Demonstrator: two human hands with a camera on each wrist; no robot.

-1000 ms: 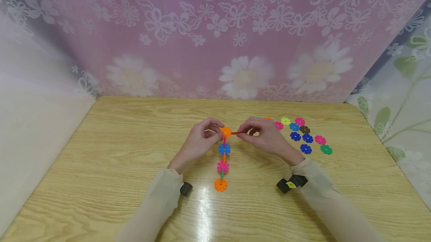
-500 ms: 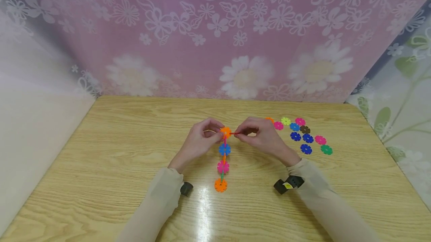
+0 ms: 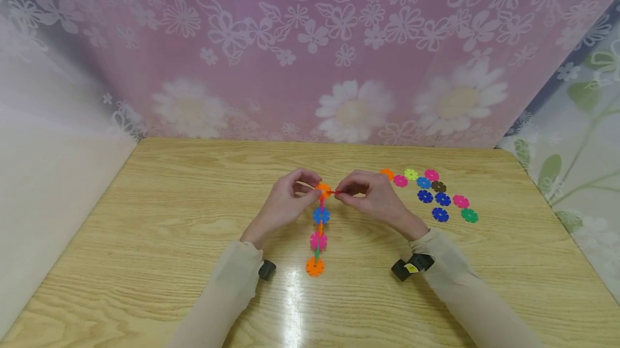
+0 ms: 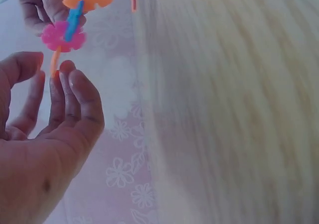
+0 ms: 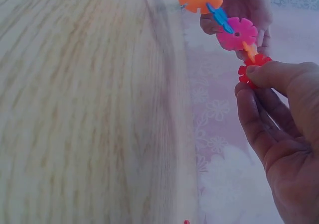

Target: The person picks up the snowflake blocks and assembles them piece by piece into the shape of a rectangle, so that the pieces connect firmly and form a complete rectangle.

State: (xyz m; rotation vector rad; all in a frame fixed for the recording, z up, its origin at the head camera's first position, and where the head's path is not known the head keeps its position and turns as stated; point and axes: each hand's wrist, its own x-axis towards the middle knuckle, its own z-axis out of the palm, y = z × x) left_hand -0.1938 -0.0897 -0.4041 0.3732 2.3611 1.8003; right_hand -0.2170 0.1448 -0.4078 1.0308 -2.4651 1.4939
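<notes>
A chain of notched plastic snowflake discs hangs at the middle of the head view. My left hand (image 3: pixel 289 198) pinches its top orange disc (image 3: pixel 323 190), which appears edge-on in the left wrist view. Below come a pink disc seen edge-on, a blue disc (image 3: pixel 321 215), an edge-on orange one, a pink disc (image 3: pixel 318 240), an edge-on green one (image 3: pixel 317 254) and an orange disc (image 3: pixel 315 267) at the bottom. Between thumb and fingers, my right hand (image 3: pixel 373 196) holds a red disc (image 5: pixel 261 59) edge-on against the top orange disc. How deep their slots meet is hidden.
Loose discs lie on the wooden table (image 3: pixel 169 219) beyond my right hand, among them a yellow (image 3: pixel 411 175), a brown (image 3: pixel 438 186), a green (image 3: pixel 469 215) and several blue and pink ones. A flowered pink curtain (image 3: pixel 271 68) stands behind the table's far edge.
My right hand has shifted left, bringing the red disc from slightly apart up to the top orange disc. The chain has swung slightly left; my left hand keeps its pinch.
</notes>
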